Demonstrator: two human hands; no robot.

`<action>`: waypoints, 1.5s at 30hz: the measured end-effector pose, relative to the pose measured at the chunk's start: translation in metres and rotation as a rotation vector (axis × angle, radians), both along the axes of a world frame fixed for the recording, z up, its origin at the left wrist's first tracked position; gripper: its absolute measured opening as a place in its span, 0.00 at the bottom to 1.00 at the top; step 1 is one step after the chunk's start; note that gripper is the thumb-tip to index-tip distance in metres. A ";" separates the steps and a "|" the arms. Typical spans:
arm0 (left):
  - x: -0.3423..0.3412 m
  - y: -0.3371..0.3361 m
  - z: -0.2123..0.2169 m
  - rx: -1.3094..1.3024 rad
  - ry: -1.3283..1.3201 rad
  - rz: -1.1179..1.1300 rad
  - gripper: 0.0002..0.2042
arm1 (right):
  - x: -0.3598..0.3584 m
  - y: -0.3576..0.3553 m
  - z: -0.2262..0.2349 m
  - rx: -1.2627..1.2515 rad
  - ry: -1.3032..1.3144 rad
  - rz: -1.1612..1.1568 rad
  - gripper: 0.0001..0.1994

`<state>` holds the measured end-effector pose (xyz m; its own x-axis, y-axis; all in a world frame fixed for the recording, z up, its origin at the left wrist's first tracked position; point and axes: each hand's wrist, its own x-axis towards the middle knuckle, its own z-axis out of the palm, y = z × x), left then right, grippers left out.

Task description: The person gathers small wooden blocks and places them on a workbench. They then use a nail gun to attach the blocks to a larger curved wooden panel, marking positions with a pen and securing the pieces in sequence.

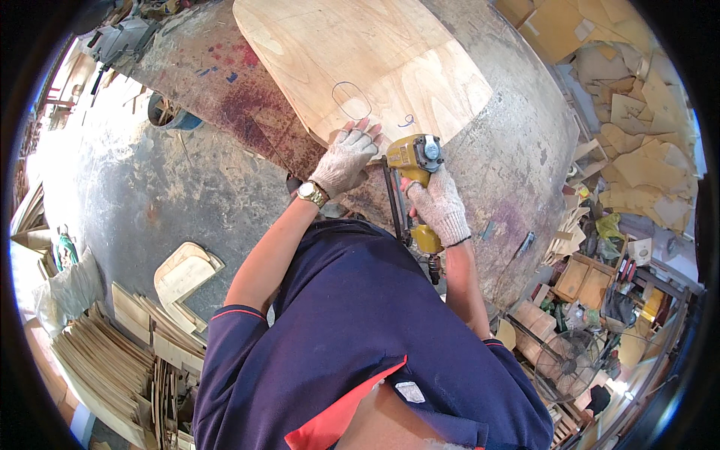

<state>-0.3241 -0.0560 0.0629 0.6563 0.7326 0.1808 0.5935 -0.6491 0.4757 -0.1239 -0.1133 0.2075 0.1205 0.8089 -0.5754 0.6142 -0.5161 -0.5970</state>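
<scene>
My right hand [436, 206], in a white knit glove, grips a yellow and black pneumatic nail gun [411, 156]. Its head lies close to the near edge of a large pale plywood panel [390, 56] with rounded corners; whether it touches the wood I cannot tell. My left hand [349, 156], in a glove that leaves the fingertips bare, rests with fingers stretched out on the panel's near edge. A gold watch [312, 193] circles the left wrist. Two blue pen marks show on the wood, one a large oval [351, 100] just beyond my left fingertips.
Beneath the panel is a worn, red-stained work surface [251, 112]. Stacked thin boards [105, 367] and a curved wooden piece [186, 279] stand at lower left. A blue bucket [176, 116] is at upper left. A fan [568, 365] and wooden offcuts [649, 169] lie to the right.
</scene>
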 end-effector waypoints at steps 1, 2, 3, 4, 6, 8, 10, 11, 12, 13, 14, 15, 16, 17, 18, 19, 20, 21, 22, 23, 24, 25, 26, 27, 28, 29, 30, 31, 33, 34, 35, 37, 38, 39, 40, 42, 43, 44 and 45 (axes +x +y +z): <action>0.000 0.000 -0.001 -0.001 -0.008 0.004 0.40 | 0.001 0.000 -0.001 0.000 -0.012 -0.001 0.24; 0.001 0.000 -0.004 -0.008 -0.027 0.008 0.40 | 0.001 -0.001 -0.002 0.000 -0.025 -0.003 0.24; 0.003 0.000 -0.007 0.029 0.003 0.023 0.38 | 0.001 -0.002 -0.003 0.011 -0.025 0.006 0.24; 0.004 0.000 -0.011 0.063 0.021 0.039 0.36 | 0.000 -0.003 -0.005 0.025 -0.025 0.016 0.25; 0.007 0.000 -0.019 0.132 0.046 0.074 0.32 | -0.001 -0.004 -0.006 0.098 -0.076 0.047 0.23; 0.010 0.002 -0.027 0.165 0.092 0.105 0.28 | 0.000 -0.006 -0.004 0.173 -0.128 0.035 0.20; 0.010 0.002 -0.033 0.197 0.042 0.100 0.26 | 0.006 -0.010 0.002 0.147 -0.058 -0.088 0.19; 0.008 0.003 -0.034 0.193 0.042 0.091 0.25 | 0.009 -0.013 0.007 0.109 0.012 -0.179 0.20; 0.005 0.005 -0.035 0.208 0.050 0.089 0.25 | 0.015 -0.017 0.012 0.109 0.044 -0.225 0.21; 0.000 0.007 -0.035 0.222 0.059 0.087 0.25 | 0.022 -0.021 0.017 0.121 0.032 -0.250 0.21; -0.006 0.009 -0.035 0.235 0.068 0.085 0.26 | 0.029 -0.025 0.021 0.131 0.021 -0.275 0.22; -0.015 0.012 -0.035 0.223 0.097 0.076 0.26 | 0.036 -0.029 0.024 0.139 0.012 -0.301 0.22; -0.029 0.017 -0.033 0.232 0.131 0.066 0.27 | 0.043 -0.036 0.027 0.177 0.006 -0.288 0.21; -0.046 0.023 -0.031 0.211 0.127 0.048 0.28 | 0.050 -0.042 0.027 0.175 -0.018 -0.316 0.20; -0.065 0.028 -0.028 0.219 0.193 0.043 0.29 | 0.056 -0.048 0.027 0.181 -0.034 -0.336 0.20; -0.084 0.034 -0.024 0.261 0.223 0.042 0.29 | 0.062 -0.054 0.026 0.182 -0.044 -0.360 0.19; -0.103 0.041 -0.020 0.212 0.284 0.062 0.30 | 0.068 -0.061 0.025 0.181 -0.053 -0.339 0.19; -0.122 0.047 -0.013 0.189 0.334 0.088 0.31 | 0.073 -0.067 0.022 0.142 -0.062 -0.356 0.19; -0.138 0.052 -0.006 0.151 0.330 0.136 0.34 | 0.077 -0.071 0.018 0.121 -0.041 -0.363 0.19; -0.148 0.051 0.001 0.190 0.314 0.146 0.34 | 0.079 -0.074 0.014 0.104 -0.001 -0.374 0.19; -0.159 0.051 0.010 0.169 0.343 0.167 0.35 | 0.080 -0.078 0.009 0.111 0.028 -0.410 0.20; -0.165 0.050 0.019 0.114 0.394 0.193 0.36 | 0.080 -0.080 0.004 0.113 0.016 -0.387 0.20; -0.167 0.047 0.028 0.067 0.390 0.201 0.34 | 0.080 -0.081 0.000 0.119 0.024 -0.374 0.21; -0.164 0.043 0.035 0.036 0.395 0.196 0.33 | 0.080 -0.082 -0.004 0.126 0.032 -0.362 0.22; -0.156 0.038 0.040 0.003 0.402 0.189 0.32 | 0.078 -0.081 -0.007 0.109 0.041 -0.366 0.23; -0.147 0.034 0.043 0.007 0.385 0.174 0.31 | 0.076 -0.079 -0.009 0.088 0.036 -0.348 0.24; -0.133 0.028 0.043 -0.002 0.328 0.143 0.30 | 0.073 -0.077 -0.011 0.062 0.044 -0.340 0.24; -0.118 0.022 0.040 -0.025 0.287 0.148 0.31 | 0.070 -0.074 -0.011 0.034 0.071 -0.337 0.24; -0.087 0.012 0.030 -0.034 0.168 0.148 0.32 | 0.065 -0.070 -0.009 0.059 0.063 -0.336 0.24; -0.077 0.009 0.024 0.007 0.175 0.163 0.33 | 0.063 -0.068 -0.006 0.067 0.067 -0.327 0.24; -0.067 0.007 0.019 0.064 0.162 0.175 0.33 | 0.062 -0.065 -0.004 0.076 0.070 -0.318 0.24; -0.059 0.007 0.010 0.123 0.144 0.188 0.33 | 0.060 -0.062 0.002 0.087 0.071 -0.292 0.24; -0.058 0.007 0.007 0.123 0.141 0.190 0.32 | 0.060 -0.061 0.004 0.082 0.068 -0.285 0.24; -0.057 0.008 0.004 0.100 0.159 0.208 0.32 | 0.062 -0.060 0.006 0.079 0.064 -0.279 0.23; -0.057 0.008 0.002 0.126 0.159 0.208 0.32 | 0.063 -0.058 0.007 0.067 0.071 -0.299 0.24; -0.057 0.008 0.001 0.139 0.091 0.213 0.31 | 0.067 -0.056 0.008 0.084 0.047 -0.319 0.25; -0.057 0.007 0.001 0.136 0.056 0.215 0.31 | 0.070 -0.055 0.007 0.093 0.041 -0.322 0.25; -0.057 0.007 0.000 0.122 0.099 0.222 0.30 | 0.073 -0.054 0.007 0.084 0.040 -0.335 0.25; -0.056 0.007 0.000 0.121 0.135 0.230 0.31 | 0.076 -0.053 0.006 0.105 0.040 -0.330 0.25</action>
